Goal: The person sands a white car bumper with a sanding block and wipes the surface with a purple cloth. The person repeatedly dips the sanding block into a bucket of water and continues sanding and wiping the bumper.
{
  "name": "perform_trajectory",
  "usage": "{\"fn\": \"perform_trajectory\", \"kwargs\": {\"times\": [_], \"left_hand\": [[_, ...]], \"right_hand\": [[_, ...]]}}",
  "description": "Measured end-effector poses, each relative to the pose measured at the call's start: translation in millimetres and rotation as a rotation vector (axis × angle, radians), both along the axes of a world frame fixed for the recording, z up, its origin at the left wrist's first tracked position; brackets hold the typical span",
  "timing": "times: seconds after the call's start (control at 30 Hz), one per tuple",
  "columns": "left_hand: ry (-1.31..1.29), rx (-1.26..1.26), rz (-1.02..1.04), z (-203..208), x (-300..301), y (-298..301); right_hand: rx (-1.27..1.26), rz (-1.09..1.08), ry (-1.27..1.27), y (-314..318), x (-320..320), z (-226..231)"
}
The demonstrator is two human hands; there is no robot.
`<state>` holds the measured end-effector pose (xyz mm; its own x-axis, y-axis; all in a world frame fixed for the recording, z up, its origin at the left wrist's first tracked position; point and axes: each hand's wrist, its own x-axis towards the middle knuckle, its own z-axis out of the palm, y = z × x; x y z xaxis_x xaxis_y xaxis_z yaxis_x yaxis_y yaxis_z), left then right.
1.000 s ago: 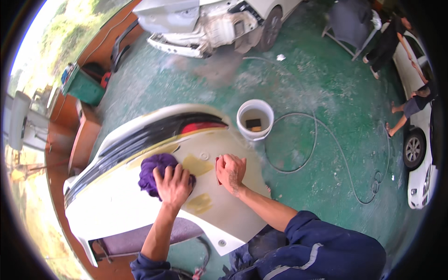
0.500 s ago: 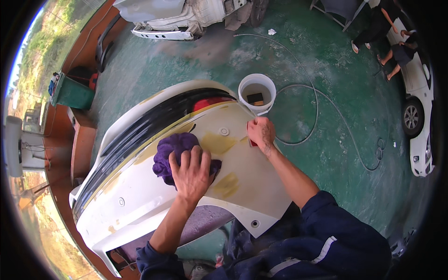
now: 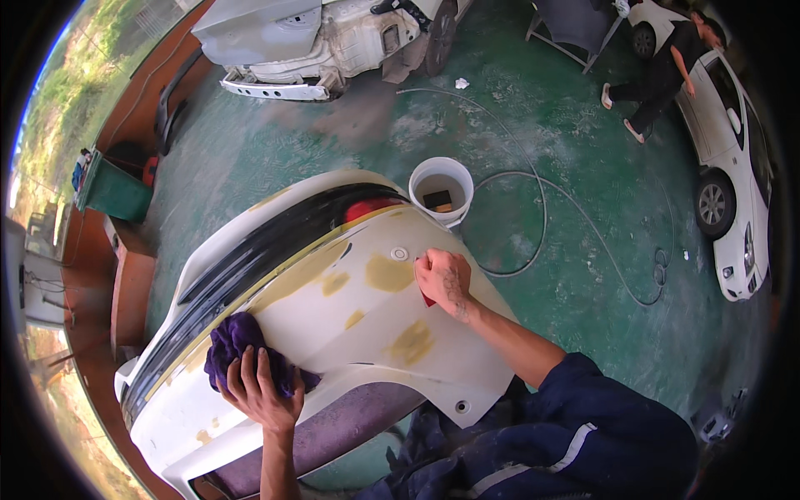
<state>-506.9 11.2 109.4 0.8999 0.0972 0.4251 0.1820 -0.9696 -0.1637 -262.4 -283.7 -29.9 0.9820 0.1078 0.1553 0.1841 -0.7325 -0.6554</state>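
A white car bumper (image 3: 333,329) lies before me, with a black strip and a red light along its far side. Dull yellow patches (image 3: 389,272) mark its surface. My left hand (image 3: 265,396) presses a bunched purple cloth (image 3: 236,337) onto the bumper's left part, its fingers spread over the folds. On the right part, my right hand (image 3: 446,279) is closed around a thin red piece (image 3: 427,299). Only an edge of that piece shows beside the fingers, so its kind is unclear. It is against or just above the bumper.
Beyond the bumper stands a white bucket (image 3: 457,219) holding a dark block (image 3: 437,201). A grey hose (image 3: 544,225) loops over the green floor. Farther off are a partly stripped car (image 3: 358,50), a white car (image 3: 729,200), a person (image 3: 658,92) and a green bin (image 3: 118,192).
My left hand and the cloth have slid left along the bumper, baring more yellow patches. My right hand has shifted slightly left and nearer. A second person at the right is no longer visible.
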Motion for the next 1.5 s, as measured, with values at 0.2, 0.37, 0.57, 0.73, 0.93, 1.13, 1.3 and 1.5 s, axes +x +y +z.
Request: {"fn": "perform_trajectory", "kwargs": {"times": [0.2, 0.37, 0.57, 0.73, 0.93, 1.13, 1.3, 1.5], "left_hand": [[0.008, 0.064, -0.020, -1, 13, -1], [-0.037, 0.006, -0.106, 35, 4, -8], [-0.030, 0.002, -0.120, 39, 4, -11], [-0.048, -0.018, -0.147, 30, 6, -3], [-0.072, 0.026, -0.101, 33, 3, -4], [-0.092, 0.048, -0.133, 29, 10, -2], [-0.149, -0.034, -0.161, 23, 10, -1], [-0.141, -0.004, -0.098, 44, -7, -5]], "right_hand": [[0.002, -0.273, 0.226, -18, 39, -31], [0.011, -0.104, 0.003, -3, 21, -33], [0.066, -0.108, -0.102, 15, 10, -29], [0.052, -0.226, 0.080, -8, 38, -39], [0.028, -0.074, -0.113, 12, -5, -14], [0.041, -0.151, -0.115, 8, -1, -22], [0.186, -0.087, 0.242, -9, 33, -38], [0.088, -0.010, -0.274, 48, -17, -9]]}}
